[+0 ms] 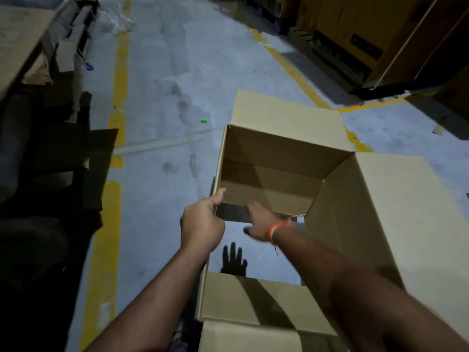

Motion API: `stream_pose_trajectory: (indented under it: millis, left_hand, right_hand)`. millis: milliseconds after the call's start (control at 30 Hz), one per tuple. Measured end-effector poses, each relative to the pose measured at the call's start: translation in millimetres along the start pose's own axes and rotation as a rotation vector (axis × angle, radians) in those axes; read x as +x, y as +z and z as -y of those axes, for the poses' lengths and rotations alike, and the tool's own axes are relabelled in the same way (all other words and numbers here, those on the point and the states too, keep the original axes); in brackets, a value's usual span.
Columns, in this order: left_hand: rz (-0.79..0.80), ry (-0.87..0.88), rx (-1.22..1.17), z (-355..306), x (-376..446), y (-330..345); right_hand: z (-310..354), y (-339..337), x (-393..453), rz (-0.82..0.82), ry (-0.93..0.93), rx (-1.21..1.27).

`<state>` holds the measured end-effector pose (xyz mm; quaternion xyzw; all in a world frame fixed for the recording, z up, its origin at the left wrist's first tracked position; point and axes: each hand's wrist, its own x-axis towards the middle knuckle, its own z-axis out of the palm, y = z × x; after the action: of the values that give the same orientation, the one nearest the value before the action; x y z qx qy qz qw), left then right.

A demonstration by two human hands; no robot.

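Forearms (157,295) stretch forward; left hand (203,224) grips the box (286,148); right hand (261,224) spreads open inside it.

In my left grip (203,222) the box (286,151) is matt brown cardboard, smooth-faced. Beyond the grip I see the floor (162,72) as dull painted concrete, stained and scuffed. Right of the grip, the orange thread band (279,227) looks like woven cloth.

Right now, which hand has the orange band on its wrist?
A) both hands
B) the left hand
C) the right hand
C: the orange band circles the wrist of the right hand; the left hand, gripping the cardboard box by its edge, has a bare wrist.
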<state>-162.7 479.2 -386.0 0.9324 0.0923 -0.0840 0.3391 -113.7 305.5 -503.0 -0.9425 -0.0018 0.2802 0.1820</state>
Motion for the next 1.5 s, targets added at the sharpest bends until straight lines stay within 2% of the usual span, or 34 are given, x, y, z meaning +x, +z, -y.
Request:
stream_pose_trajectory:
  millis: [167,367,533,700,967,1100,1200,1400,1500]
  left_hand:
    - [-0.082,-0.037,-0.036,7,19,26]
    - [-0.158,-0.145,-0.137,16,37,39]
    - [-0.154,-0.22,-0.208,24,51,54]
    - [-0.104,-0.242,-0.159,32,59,68]
    - [0.1,-0.217,0.048,54,38,68]
    - [0.241,-0.288,0.246,59,-16,70]
    - [0.348,-0.337,0.267,57,-57,83]
    - [0.171,-0.208,0.317,57,-82,98]
    - [0.114,-0.098,0.198,52,-77,102]
  right_hand:
    - [-20,79,-70,0.177,0.015,-0.006]
    - [-37,97,-98,0.248,0.102,0.106]
    - [-51,86,-104,0.159,0.173,0.194]
    - [-58,82,-115,0.09,0.181,0.272]
    - [-79,70,-145,0.056,0.182,0.216]
    - [-94,63,-165,0.063,0.269,0.163]
    - [-98,64,-181,0.045,0.305,0.193]
    - [-91,73,-203,-0.025,0.317,0.209]
    - [-86,73,-205,-0.092,0.327,0.228]
